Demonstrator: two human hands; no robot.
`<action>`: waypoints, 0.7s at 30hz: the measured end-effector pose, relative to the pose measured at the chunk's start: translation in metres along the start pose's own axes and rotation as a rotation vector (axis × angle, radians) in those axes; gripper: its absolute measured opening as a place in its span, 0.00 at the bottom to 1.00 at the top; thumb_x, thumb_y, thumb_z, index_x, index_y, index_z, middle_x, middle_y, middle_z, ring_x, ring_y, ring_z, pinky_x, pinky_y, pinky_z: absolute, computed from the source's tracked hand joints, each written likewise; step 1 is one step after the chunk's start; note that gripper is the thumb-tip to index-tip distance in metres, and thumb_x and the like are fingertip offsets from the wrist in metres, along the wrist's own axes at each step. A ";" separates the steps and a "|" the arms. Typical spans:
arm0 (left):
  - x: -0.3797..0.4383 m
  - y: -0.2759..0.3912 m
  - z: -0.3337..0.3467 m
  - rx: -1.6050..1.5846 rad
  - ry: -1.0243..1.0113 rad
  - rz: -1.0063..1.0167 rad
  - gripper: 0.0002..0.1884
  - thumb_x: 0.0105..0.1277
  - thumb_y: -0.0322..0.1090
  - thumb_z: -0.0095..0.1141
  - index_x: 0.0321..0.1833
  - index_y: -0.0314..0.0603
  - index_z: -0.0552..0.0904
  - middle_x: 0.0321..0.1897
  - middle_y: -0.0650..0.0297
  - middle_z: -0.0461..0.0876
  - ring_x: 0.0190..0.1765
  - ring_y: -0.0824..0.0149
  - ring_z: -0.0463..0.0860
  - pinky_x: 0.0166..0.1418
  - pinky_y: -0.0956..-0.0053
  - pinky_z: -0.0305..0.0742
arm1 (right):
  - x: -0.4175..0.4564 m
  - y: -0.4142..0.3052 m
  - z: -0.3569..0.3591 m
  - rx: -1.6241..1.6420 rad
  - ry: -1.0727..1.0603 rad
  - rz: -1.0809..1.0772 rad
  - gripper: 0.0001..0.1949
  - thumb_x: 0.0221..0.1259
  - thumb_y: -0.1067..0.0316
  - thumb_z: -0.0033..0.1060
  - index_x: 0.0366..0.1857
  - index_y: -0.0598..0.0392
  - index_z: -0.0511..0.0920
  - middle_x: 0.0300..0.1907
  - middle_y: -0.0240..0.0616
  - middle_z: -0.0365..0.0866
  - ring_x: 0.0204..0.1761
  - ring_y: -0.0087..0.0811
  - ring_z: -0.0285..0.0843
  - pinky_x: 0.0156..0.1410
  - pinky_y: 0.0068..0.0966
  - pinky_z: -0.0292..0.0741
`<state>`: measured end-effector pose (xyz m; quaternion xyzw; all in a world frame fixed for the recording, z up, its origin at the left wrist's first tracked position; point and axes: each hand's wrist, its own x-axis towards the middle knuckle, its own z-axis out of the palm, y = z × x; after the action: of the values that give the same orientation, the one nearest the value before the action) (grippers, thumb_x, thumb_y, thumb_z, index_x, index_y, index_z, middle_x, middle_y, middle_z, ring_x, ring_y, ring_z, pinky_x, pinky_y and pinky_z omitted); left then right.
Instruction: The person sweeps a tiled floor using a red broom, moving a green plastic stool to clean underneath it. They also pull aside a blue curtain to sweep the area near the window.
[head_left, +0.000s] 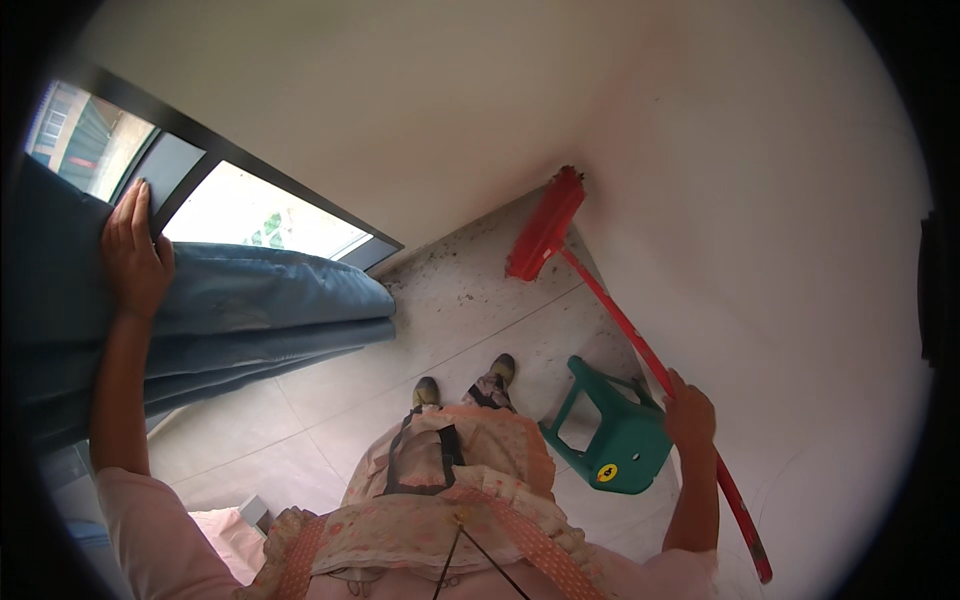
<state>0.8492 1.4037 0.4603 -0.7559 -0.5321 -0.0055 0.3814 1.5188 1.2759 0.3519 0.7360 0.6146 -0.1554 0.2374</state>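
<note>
My right hand (690, 412) grips the red handle (619, 319) of a broom. The red broom head (546, 229) sits low in the corner where two white walls meet, its bristles turned toward the wall. On the left, my left hand (137, 251) lies with extended fingers over the edge of a blue curtain (262, 289). Its fingertips reach the grey window frame (174, 169), and the thumb stands apart. Dark bits of debris (469, 296) are scattered over the pale tiled floor (442, 330) near the broom head.
A green plastic stool (622, 439) with a yellow sticker stands against the right wall (787, 300), close below the broom handle. My shoes (502, 367) are on the tiles in front of the debris. Pink cloth (229, 536) lies at lower left beside a grey object (255, 514).
</note>
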 end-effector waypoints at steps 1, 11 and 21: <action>0.000 -0.002 0.002 -0.013 0.001 -0.012 0.30 0.52 0.23 0.48 0.63 0.34 0.65 0.59 0.51 0.70 0.62 0.54 0.71 0.66 0.60 0.63 | -0.020 -0.001 -0.017 0.000 0.022 0.016 0.24 0.59 0.63 0.57 0.61 0.48 0.68 0.33 0.45 0.80 0.36 0.43 0.81 0.45 0.38 0.76; 0.001 -0.002 0.006 -0.095 0.048 -0.046 0.31 0.51 0.22 0.48 0.64 0.37 0.66 0.61 0.54 0.69 0.64 0.56 0.69 0.68 0.61 0.60 | -0.085 -0.032 -0.047 0.089 0.144 0.131 0.24 0.59 0.67 0.56 0.62 0.47 0.68 0.33 0.47 0.79 0.36 0.45 0.80 0.41 0.38 0.76; -0.009 -0.011 0.015 -0.095 0.032 -0.024 0.31 0.53 0.24 0.47 0.65 0.36 0.64 0.62 0.53 0.68 0.64 0.54 0.68 0.68 0.60 0.59 | 0.058 -0.083 0.099 0.213 -0.017 -0.177 0.22 0.58 0.64 0.53 0.59 0.49 0.70 0.41 0.51 0.80 0.43 0.50 0.78 0.49 0.42 0.74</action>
<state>0.8299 1.4071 0.4523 -0.7667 -0.5339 -0.0476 0.3533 1.4548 1.2811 0.2253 0.6985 0.6553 -0.2464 0.1485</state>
